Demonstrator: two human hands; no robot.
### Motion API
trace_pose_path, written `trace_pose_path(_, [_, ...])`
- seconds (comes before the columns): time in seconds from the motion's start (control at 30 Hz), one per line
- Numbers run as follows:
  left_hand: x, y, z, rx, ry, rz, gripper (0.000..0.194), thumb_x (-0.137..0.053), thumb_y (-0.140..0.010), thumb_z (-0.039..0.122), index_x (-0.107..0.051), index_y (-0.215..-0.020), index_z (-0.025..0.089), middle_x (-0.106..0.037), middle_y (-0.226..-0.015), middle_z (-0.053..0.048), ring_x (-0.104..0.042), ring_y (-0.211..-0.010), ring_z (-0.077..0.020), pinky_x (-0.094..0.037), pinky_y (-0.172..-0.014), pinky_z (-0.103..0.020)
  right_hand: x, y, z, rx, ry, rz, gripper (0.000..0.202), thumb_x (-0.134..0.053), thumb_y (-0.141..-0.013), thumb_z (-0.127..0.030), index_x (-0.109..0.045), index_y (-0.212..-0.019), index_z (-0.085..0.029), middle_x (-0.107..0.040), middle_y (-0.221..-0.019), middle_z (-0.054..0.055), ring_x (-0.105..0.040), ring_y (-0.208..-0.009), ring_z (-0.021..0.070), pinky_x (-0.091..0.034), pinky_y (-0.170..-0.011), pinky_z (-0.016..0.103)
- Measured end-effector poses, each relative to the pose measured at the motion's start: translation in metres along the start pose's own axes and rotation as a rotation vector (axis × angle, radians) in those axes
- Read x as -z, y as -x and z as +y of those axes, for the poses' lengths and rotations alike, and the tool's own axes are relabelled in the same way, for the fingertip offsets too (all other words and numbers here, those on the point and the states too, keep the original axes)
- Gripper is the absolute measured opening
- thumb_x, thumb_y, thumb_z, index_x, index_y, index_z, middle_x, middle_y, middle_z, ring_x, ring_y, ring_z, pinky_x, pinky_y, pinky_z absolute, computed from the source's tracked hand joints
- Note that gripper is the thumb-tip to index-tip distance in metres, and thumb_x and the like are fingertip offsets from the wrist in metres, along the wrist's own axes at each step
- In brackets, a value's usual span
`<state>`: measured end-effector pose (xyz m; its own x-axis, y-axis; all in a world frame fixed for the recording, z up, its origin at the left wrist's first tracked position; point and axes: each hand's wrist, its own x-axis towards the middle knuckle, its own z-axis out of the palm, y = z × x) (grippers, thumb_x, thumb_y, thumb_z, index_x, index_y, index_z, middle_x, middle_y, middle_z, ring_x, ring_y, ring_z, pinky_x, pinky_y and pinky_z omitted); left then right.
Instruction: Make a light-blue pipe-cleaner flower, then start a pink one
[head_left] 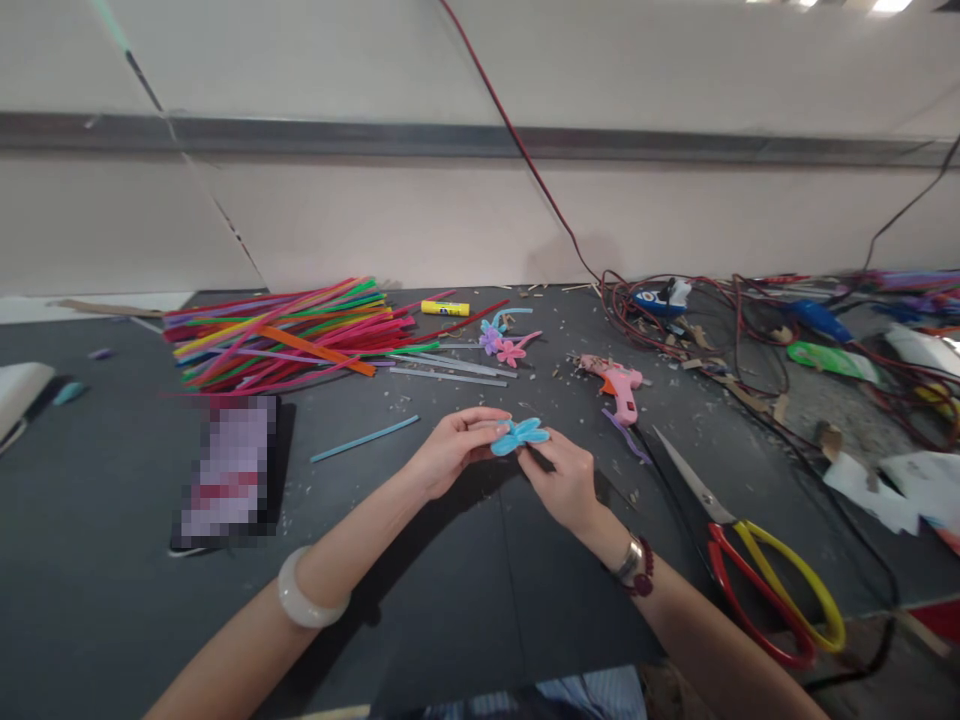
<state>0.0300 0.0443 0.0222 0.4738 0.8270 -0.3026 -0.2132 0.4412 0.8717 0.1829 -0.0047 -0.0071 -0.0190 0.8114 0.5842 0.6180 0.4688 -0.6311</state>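
Observation:
Between both hands, above the dark table, is a light blue pipe-cleaner flower [519, 436] with loop-shaped petals. My left hand [459, 450] pinches its left side with thumb and fingers. From the other side my right hand [561, 474] grips it, the fingertips partly hidden behind the petals. Beyond the hands lie small finished pipe-cleaner flowers in pink [511, 352], purple [490, 340] and blue. A single blue pipe cleaner [365, 438] lies left of my left hand.
A bundle of coloured pipe cleaners [292, 335] lies back left, near a yellow glue stick [445, 309] and clear glue sticks [448, 377]. A pixelated phone-like object [231, 470] is at left. Right are a pink glue gun [619, 385], large scissors [739, 525] and tangled cords [630, 310].

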Motion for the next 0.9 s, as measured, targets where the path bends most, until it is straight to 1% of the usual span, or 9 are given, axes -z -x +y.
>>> trace_pose_path(0.17, [0.004, 0.001, 0.009, 0.007, -0.1, -0.071, 0.026, -0.069, -0.063, 0.023, -0.064, -0.088, 0.015, -0.066, -0.078, -0.004, -0.061, -0.07, -0.0125, -0.047, -0.069, -0.026, 0.0, -0.001, 0.001, 0.033, 0.033, 0.005, 0.018, -0.048, -0.078, -0.016, -0.063, -0.07, -0.02, -0.056, -0.062, 0.002, -0.053, -0.059, 0.0142, -0.044, -0.058, 0.026])
trace_pose_path(0.33, [0.007, 0.001, 0.011, 0.017, -0.098, -0.13, 0.033, -0.071, -0.06, 0.017, -0.061, -0.091, 0.015, -0.065, -0.083, -0.004, -0.061, -0.074, -0.0124, -0.046, -0.072, -0.025, 0.0, 0.0, 0.004, 0.071, 0.068, -0.007, 0.018, -0.047, -0.078, -0.014, -0.063, -0.071, -0.019, -0.057, -0.064, 0.004, -0.053, -0.063, 0.0147, -0.045, -0.059, 0.027])
trace_pose_path(0.5, [0.007, 0.0, 0.007, 0.012, -0.071, -0.133, 0.033, -0.07, -0.06, 0.014, -0.06, -0.091, 0.015, -0.065, -0.081, -0.003, -0.06, -0.072, -0.01, -0.045, -0.07, -0.022, -0.002, 0.001, 0.006, 0.114, 0.1, -0.021, 0.018, -0.047, -0.079, -0.012, -0.062, -0.071, -0.019, -0.056, -0.065, 0.004, -0.053, -0.064, 0.0141, -0.045, -0.06, 0.026])
trace_pose_path(0.6, [0.007, 0.0, 0.007, 0.004, -0.054, -0.137, 0.031, -0.07, -0.06, 0.013, -0.06, -0.089, 0.014, -0.065, -0.077, -0.002, -0.06, -0.069, -0.0097, -0.045, -0.07, -0.023, -0.001, 0.001, 0.005, 0.126, 0.094, -0.03, 0.017, -0.047, -0.078, -0.011, -0.061, -0.072, -0.018, -0.056, -0.066, 0.004, -0.053, -0.064, 0.0141, -0.044, -0.06, 0.026])
trace_pose_path(0.73, [0.005, 0.0, 0.007, -0.014, -0.046, -0.128, 0.031, -0.071, -0.059, 0.014, -0.059, -0.088, 0.014, -0.065, -0.077, -0.002, -0.061, -0.071, -0.0107, -0.045, -0.072, -0.025, -0.001, 0.001, 0.006, 0.171, 0.106, -0.035, 0.012, -0.049, -0.078, -0.012, -0.06, -0.077, -0.017, -0.057, -0.069, 0.005, -0.053, -0.068, 0.0151, -0.045, -0.063, 0.027])
trace_pose_path(0.9, [0.004, -0.001, 0.004, -0.022, -0.077, -0.118, 0.031, -0.071, -0.059, 0.016, -0.06, -0.088, 0.014, -0.065, -0.077, -0.003, -0.059, -0.071, -0.0104, -0.044, -0.072, -0.024, -0.001, 0.002, 0.012, 0.202, 0.175, -0.062, 0.013, -0.046, -0.082, -0.014, -0.059, -0.079, -0.016, -0.056, -0.069, 0.005, -0.051, -0.067, 0.016, -0.045, -0.063, 0.029])
